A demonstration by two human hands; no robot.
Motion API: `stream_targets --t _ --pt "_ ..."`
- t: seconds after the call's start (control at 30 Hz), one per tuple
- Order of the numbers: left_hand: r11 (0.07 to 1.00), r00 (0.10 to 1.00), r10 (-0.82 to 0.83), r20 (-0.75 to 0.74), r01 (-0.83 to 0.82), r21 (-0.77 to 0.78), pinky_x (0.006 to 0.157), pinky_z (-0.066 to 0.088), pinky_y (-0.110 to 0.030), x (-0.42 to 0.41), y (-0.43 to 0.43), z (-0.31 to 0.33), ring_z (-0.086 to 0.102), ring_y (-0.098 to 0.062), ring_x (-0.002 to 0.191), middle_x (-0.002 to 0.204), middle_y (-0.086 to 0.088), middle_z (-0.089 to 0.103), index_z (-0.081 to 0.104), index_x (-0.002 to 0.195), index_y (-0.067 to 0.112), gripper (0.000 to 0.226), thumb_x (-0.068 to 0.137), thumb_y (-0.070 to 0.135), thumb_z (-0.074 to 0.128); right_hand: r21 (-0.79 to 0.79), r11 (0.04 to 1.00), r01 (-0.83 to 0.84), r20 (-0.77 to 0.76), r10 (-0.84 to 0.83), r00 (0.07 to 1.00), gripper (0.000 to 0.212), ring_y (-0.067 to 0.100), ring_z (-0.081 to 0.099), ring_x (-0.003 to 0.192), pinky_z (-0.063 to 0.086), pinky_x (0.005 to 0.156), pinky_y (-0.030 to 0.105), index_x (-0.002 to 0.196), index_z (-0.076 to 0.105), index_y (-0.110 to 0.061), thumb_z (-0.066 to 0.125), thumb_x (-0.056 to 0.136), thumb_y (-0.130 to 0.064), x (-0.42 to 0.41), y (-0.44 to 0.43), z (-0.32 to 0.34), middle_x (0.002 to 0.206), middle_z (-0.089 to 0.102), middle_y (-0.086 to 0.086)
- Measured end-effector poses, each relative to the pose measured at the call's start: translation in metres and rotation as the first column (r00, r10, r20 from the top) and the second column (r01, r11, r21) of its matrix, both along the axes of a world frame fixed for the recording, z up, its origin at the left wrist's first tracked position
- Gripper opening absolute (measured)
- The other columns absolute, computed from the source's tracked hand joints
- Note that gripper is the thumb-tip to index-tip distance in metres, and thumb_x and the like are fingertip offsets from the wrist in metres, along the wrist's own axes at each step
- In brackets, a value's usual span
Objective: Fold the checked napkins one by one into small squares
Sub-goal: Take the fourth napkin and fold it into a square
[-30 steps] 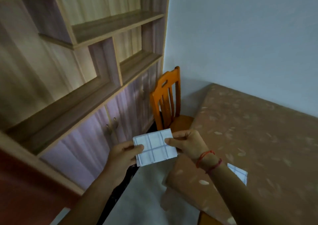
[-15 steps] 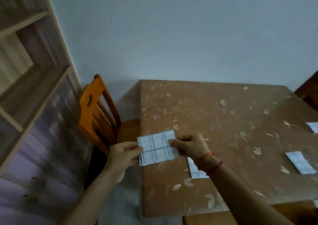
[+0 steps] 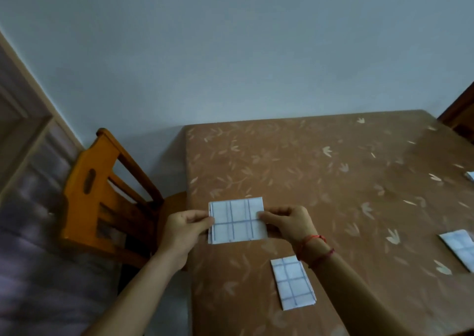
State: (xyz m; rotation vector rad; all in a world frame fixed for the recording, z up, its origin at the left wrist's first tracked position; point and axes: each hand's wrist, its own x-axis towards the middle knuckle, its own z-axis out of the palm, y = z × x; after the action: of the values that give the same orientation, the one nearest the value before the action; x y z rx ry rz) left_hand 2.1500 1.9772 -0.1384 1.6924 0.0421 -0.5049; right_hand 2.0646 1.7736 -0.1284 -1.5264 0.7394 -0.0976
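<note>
- Both hands hold one folded checked napkin [image 3: 237, 221] up in front of the person, over the near left corner of the table [image 3: 320, 181].
- Left hand [image 3: 186, 229] pinches the napkin's left edge, thumb on the front face and fingers curled behind.
- Right hand [image 3: 289, 222] pinches the right edge the same way; red string bracelets [image 3: 314, 248] circle its wrist.
- That napkin is a small, nearly square, flat piece, white with thin blue lines.
- A second folded napkin [image 3: 293, 283] lies flat on the table near the front edge, just below the right wrist.
- A third folded napkin [image 3: 459, 246] lies well apart at the right edge of view.
- A brown leaf-patterned cloth covers the table.
- An orange wooden chair [image 3: 102, 194] stands at the table's left side, against the pale wall [image 3: 230, 53].
</note>
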Motion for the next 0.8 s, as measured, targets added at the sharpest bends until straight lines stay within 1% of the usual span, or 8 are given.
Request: stream_targets --t 0.13,0.3,0.43,0.5,0.57,0.63,0.7,0.8 --pt "0.998 0.999 0.039 -0.003 -0.039 0.048 0.064 0.06 -0.032 0.032 -0.028 -0.011 0.072 -0.018 0.072 0.076 -0.003 0.075 0.073 0.083 0.01 0.006 0.082 0.005 0.072 -0.026 1.0 0.005 -0.041 -0.006 0.999 0.007 0.021 0.072 0.07 0.06 0.059 0.028 0.075 0.074 -0.007 0.08 0.075 -0.012 0.035 -0.026 -0.016 0.08 0.073 0.014" --pt "0.993 0.996 0.091 -0.022 -0.089 0.072 0.059 0.059 -0.03 0.068 -0.057 -0.026 0.072 -0.017 0.069 0.079 -0.008 0.073 0.072 0.086 0.005 0.006 0.08 0.004 0.074 -0.023 1.0 0.014 -0.075 -0.016 0.997 0.008 0.017 0.07 0.072 0.057 0.053 0.021 0.077 0.072 -0.007 0.078 0.076 -0.012 0.075 -0.05 -0.031 0.079 0.072 0.008" --pt "0.992 0.995 0.097 -0.029 -0.094 0.078 0.06 0.059 -0.031 0.107 -0.075 -0.046 0.072 -0.018 0.069 0.075 -0.006 0.074 0.073 0.08 0.009 0.009 0.077 0.001 0.075 -0.057 0.998 0.039 -0.089 -0.044 0.995 0.006 0.015 0.07 0.073 0.057 0.054 0.02 0.08 0.073 -0.007 0.077 0.078 -0.011 0.109 -0.067 -0.048 0.081 0.072 0.008" --pt "0.993 0.995 0.095 -0.035 -0.092 0.078 0.063 0.059 -0.033 0.126 -0.083 -0.058 0.072 -0.02 0.071 0.075 -0.006 0.074 0.073 0.077 0.011 0.012 0.077 0.0 0.075 -0.103 0.994 0.044 -0.101 -0.054 0.993 0.004 0.015 0.07 0.073 0.058 0.056 0.021 0.081 0.073 -0.01 0.076 0.079 -0.012 0.127 -0.074 -0.059 0.08 0.072 0.006" --pt "0.993 0.995 0.087 -0.043 -0.083 0.084 0.063 0.059 -0.032 0.144 -0.093 -0.069 0.072 -0.02 0.072 0.078 -0.007 0.074 0.073 0.079 0.01 0.011 0.077 0.0 0.075 -0.181 0.983 0.035 -0.123 -0.058 0.991 0.009 0.015 0.07 0.073 0.059 0.06 0.023 0.087 0.075 -0.011 0.075 0.08 -0.015 0.146 -0.083 -0.071 0.078 0.071 0.001" --pt "0.992 0.995 0.083 -0.047 -0.078 0.094 0.059 0.058 -0.028 0.164 -0.104 -0.078 0.072 -0.019 0.071 0.08 -0.006 0.074 0.073 0.082 0.008 0.009 0.078 0.0 0.074 -0.244 0.97 0.024 -0.149 -0.062 0.987 0.012 0.015 0.07 0.073 0.061 0.065 0.028 0.09 0.075 -0.014 0.075 0.079 -0.019 0.168 -0.094 -0.085 0.074 0.071 -0.004" --pt "0.992 0.996 0.082 -0.044 -0.077 0.102 0.055 0.058 -0.025 0.185 -0.115 -0.089 0.071 -0.016 0.068 0.08 -0.006 0.073 0.072 0.08 0.01 0.01 0.079 0.0 0.073 -0.272 0.962 0.025 -0.165 -0.072 0.984 0.01 0.016 0.07 0.072 0.061 0.07 0.035 0.088 0.076 -0.017 0.076 0.078 -0.021 0.19 -0.104 -0.102 0.072 0.071 -0.006" --pt "0.989 0.993 0.102 -0.057 -0.095 0.112 0.054 0.056 -0.025 0.213 -0.129 -0.11 0.071 -0.013 0.065 0.081 -0.006 0.072 0.069 0.077 0.012 0.012 0.079 0.001 0.074 -0.322 0.947 0.016 -0.189 -0.081 0.979 0.012 0.014 0.07 0.072 0.061 0.072 0.037 0.088 0.077 -0.019 0.076 0.077 -0.025 0.222 -0.116 -0.124 0.071 0.071 -0.008"
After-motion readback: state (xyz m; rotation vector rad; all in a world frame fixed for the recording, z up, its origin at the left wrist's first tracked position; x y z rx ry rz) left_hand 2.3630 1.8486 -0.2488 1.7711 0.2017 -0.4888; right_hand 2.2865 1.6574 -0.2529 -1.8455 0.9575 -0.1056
